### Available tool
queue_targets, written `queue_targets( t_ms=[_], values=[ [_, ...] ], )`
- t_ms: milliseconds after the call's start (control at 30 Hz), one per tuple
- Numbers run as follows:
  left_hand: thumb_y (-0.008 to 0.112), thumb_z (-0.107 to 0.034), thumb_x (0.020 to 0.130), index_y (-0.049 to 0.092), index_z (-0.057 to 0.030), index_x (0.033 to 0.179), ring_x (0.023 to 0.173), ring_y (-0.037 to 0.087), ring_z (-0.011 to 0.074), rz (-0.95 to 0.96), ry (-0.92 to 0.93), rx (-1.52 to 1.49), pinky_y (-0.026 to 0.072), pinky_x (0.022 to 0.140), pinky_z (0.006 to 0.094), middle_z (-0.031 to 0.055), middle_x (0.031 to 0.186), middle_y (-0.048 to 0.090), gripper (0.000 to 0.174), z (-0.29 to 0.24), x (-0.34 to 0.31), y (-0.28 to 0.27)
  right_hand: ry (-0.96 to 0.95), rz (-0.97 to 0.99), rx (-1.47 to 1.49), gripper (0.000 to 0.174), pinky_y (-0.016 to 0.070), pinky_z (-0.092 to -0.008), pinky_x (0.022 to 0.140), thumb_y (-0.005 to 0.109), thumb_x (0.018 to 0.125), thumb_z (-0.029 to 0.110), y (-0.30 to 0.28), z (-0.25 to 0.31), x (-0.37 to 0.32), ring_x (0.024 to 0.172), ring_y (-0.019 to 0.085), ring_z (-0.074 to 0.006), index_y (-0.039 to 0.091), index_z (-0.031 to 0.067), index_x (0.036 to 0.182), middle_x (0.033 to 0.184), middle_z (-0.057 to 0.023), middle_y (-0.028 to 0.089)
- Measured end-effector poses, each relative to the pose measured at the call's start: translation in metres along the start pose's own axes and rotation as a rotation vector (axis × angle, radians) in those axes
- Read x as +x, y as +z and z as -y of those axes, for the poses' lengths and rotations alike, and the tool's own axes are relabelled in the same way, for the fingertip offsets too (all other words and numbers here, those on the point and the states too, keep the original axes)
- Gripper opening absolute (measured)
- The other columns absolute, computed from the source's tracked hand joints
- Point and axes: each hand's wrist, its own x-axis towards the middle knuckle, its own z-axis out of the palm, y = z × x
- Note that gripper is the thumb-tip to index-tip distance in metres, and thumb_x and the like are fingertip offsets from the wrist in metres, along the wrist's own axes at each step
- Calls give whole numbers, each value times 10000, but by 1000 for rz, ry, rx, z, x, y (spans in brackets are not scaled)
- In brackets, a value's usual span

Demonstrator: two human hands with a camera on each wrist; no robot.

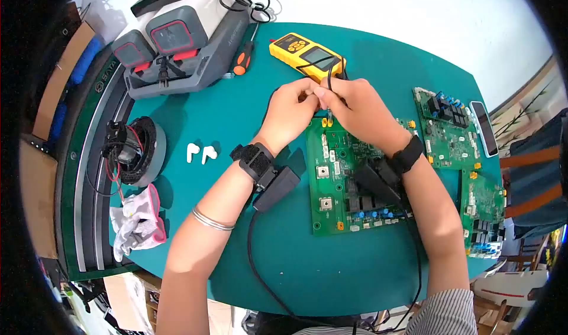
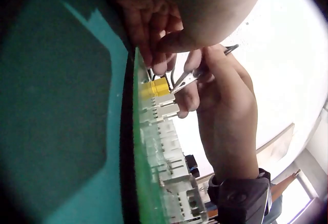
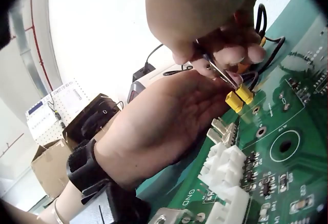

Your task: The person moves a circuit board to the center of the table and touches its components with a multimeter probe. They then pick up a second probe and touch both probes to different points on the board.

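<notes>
- Right hand [image 1: 368,113]: fingers together, clamped on a metal clip [image 3: 224,74], tip at the paired yellow connectors [image 3: 234,102] of the large green circuit board [image 1: 318,184], flat on the table [image 1: 266,264] beneath the right forearm.
- Left hand [image 1: 284,113]: fingers bent and close to the connectors; grip or mere bracing, impossible to tell.
- Possible fault: clip slipping sideways, from slim metal tips against a small connector.
- Possible fault: unwanted bridge between the two connectors, from their closeness and bare metal at the clip.
- Possible fault: tug on the clip, from the black lead [image 1: 329,77] crossing near the fingers.
- Possible fault: knocked components, from the right wrist camera [image 1: 378,181] low over the board.
- Left wrist view: board nearly edge-on, clip's length visible beyond the fingers.
- Right wrist view: connectors separately visible, with "GND" lettering near white sockets [image 3: 223,165].
- Head view only: yellow meter's [image 1: 290,44] screen and buttons; clip mostly hidden by fingers.
</notes>
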Motion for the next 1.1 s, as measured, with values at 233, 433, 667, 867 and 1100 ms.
queue_targets(
  t_ms=[233, 433, 667, 867, 1100],
  values=[
    [508, -56, 858, 634, 2, 880, 733, 621, 124, 6, -6, -68, 489, 693, 271, 57, 790, 668, 141, 3, 1, 0, -3, 4, -42, 285, 444, -459, 556, 530, 923, 245, 0, -3, 1, 615, 574, -384, 566, 15, 759, 636, -187, 573],
    [509, -68, 870, 627, -6, 834, 714, 608, 123, 4, 3, -43, 482, 675, 274, 53, 770, 657, 138, 7, 2, 1, -40, -14, -2, 286, 446, -447, 558, 533, 921, 248, 0, -1, 0, 606, 574, -369, 579, 27, 746, 634, -170, 579],
    [520, -87, 874, 628, -10, 832, 667, 570, 118, -21, 6, -57, 461, 638, 274, 47, 744, 642, 139, 6, 1, 2, -43, -37, 9, 277, 451, -428, 556, 544, 914, 241, 1, -5, 1, 608, 580, -360, 596, 23, 751, 645, -167, 591],
    [519, -85, 873, 629, -8, 841, 668, 571, 114, 2, -3, -35, 464, 640, 274, 47, 742, 640, 138, 4, 1, 0, -46, -42, 81, 286, 444, -411, 540, 553, 911, 226, 3, -8, 1, 575, 568, -357, 602, 6, 734, 628, -174, 585],
    [501, -59, 869, 629, 3, 878, 732, 615, 110, 27, -13, -46, 488, 683, 264, 44, 797, 673, 143, -4, -1, -1, -15, -41, 85, 303, 437, -405, 531, 549, 917, 231, 4, -13, 1, 555, 554, -356, 599, -2, 730, 615, -182, 573]
  ],
)
